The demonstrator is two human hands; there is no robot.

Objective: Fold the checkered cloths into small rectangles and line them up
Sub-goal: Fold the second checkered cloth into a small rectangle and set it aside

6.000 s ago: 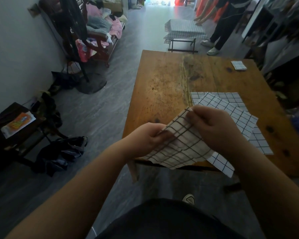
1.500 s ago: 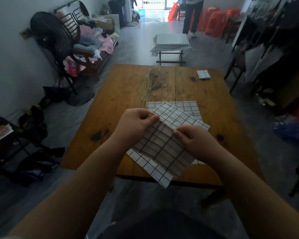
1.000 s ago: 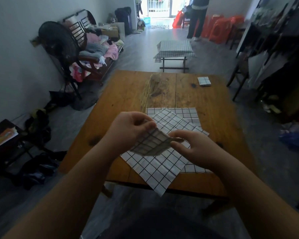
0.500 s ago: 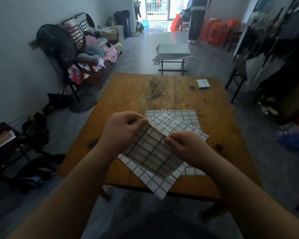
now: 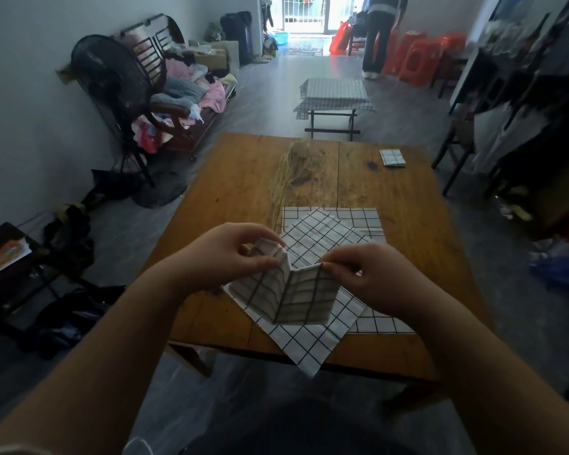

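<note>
Above the wooden table (image 5: 243, 185), the left hand (image 5: 225, 254) and right hand (image 5: 373, 274) each pinch a top corner of the creased checkered cloth (image 5: 293, 295). Flat cloths (image 5: 322, 323) lie beneath it.

The left hand (image 5: 230, 254) and right hand (image 5: 375, 277) cover the top corners of the held cloth (image 5: 293, 297), which hides the middle of the flat cloths (image 5: 326, 231) under it. The far folded cloth (image 5: 392, 157) is too small to count layers. The standing person (image 5: 380, 37) is cut off by the top edge.
</note>
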